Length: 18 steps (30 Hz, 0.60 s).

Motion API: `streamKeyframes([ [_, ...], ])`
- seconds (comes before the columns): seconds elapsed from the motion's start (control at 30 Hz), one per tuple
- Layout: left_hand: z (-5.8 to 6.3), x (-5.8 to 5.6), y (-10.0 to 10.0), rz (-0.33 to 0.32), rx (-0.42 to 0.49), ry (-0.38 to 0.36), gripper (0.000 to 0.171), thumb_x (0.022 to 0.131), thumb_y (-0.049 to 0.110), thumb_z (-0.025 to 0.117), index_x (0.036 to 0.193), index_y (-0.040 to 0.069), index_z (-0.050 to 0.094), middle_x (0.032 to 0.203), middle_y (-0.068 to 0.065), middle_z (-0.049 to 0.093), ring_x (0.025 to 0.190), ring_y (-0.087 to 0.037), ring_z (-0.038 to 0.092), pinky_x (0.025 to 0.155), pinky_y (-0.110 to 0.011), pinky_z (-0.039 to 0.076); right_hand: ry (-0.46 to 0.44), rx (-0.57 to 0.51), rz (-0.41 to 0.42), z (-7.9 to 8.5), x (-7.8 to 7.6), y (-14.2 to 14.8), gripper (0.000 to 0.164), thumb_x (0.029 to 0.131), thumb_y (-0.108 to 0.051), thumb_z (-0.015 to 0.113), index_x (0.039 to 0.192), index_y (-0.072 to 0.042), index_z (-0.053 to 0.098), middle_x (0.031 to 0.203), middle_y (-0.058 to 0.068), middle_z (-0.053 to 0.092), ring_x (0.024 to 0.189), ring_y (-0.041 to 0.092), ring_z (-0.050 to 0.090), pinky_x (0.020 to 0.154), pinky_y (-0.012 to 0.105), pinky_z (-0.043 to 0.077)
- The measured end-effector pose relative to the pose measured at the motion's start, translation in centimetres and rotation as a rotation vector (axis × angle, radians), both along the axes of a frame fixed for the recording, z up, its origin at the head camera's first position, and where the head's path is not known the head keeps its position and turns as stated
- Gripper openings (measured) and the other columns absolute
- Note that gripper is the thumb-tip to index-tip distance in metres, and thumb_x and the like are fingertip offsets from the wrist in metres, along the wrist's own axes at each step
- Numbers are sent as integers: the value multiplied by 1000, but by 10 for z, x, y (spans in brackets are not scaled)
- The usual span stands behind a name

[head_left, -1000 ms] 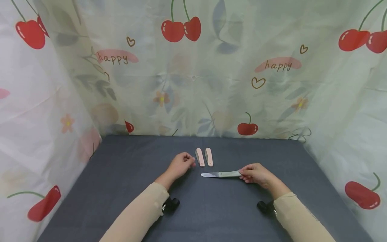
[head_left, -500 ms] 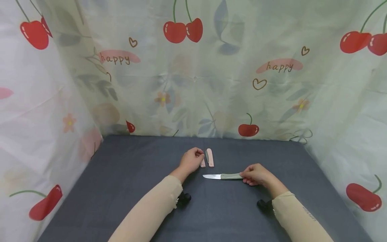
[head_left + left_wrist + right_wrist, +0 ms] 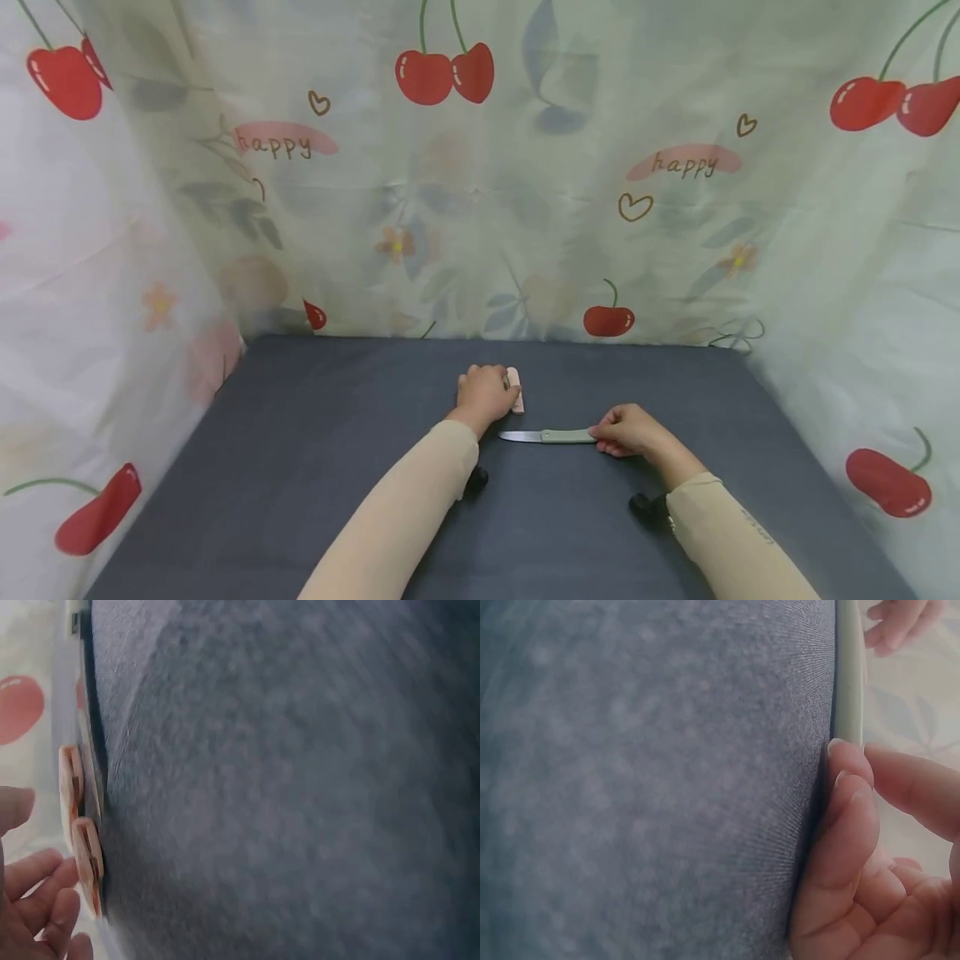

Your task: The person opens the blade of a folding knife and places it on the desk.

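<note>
My right hand (image 3: 630,431), right of centre in the lower half of the head view, pinches the butt end of a green-handled knife (image 3: 567,437) between thumb and fingers. The knife is unfolded in one line, its long axis running almost level across the frame, and its blade (image 3: 521,437) points left, the tip just below my other wrist. I can't tell whether it rests on the grey desk (image 3: 360,500) or is slightly raised. In the right wrist view the handle stands nearly upright at upper right.

My left hand (image 3: 486,393), near the middle of the head view, reaches over the pink knives (image 3: 88,859). Its thumb stands apart from the loosely bent fingers, with nothing pinched between them. At the left of the left wrist view both pink knives show folded, long axes close to vertical. My fingertips are right beside the lower one; I can't tell if they touch. In the head view one pink knife shows past my hand, its upper end leaning slightly left
</note>
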<state>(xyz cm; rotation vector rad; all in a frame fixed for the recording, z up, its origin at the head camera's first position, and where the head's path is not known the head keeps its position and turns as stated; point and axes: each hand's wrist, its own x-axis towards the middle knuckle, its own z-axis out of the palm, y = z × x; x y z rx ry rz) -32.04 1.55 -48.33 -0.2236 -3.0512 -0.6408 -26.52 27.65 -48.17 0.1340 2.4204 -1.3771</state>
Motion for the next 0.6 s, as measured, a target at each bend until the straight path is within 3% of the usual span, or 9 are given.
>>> streamKeyframes([
  [0.13, -3, 0, 8, -5, -154, 0, 48, 95, 52, 63, 125, 15, 69, 121, -7, 66, 113, -28, 53, 94, -48, 39, -1, -12, -13, 0, 1, -1, 18, 93, -12, 72, 88, 0, 59, 68, 6, 67, 54, 9, 59, 51, 24, 50],
  [0.23, -5, -1, 14, -13, -202, 6, 47, 93, 53, 65, 122, 16, 69, 118, -5, 67, 110, -26, 52, 93, -47, 38, 1, -23, -11, 0, 0, 0, 18, 93, -12, 72, 90, 0, 58, 69, 7, 67, 55, 9, 60, 51, 24, 50],
  [0.4, -4, 0, 18, -40, -138, -1, 37, 93, 39, 70, 124, 19, 69, 114, -3, 69, 106, -25, 54, 90, -44, 39, -7, -19, -7, 1, 1, 0, 18, 93, -12, 72, 91, 0, 59, 70, 7, 67, 55, 9, 59, 52, 24, 50],
  [0.6, -3, -2, 20, -11, -46, -35, 22, 93, 21, 71, 114, 15, 72, 104, -5, 71, 102, -28, 57, 93, -45, 41, -2, 10, 2, 4, 3, -1, 19, 94, -15, 72, 92, 0, 61, 71, 7, 68, 55, 9, 57, 53, 25, 50],
])
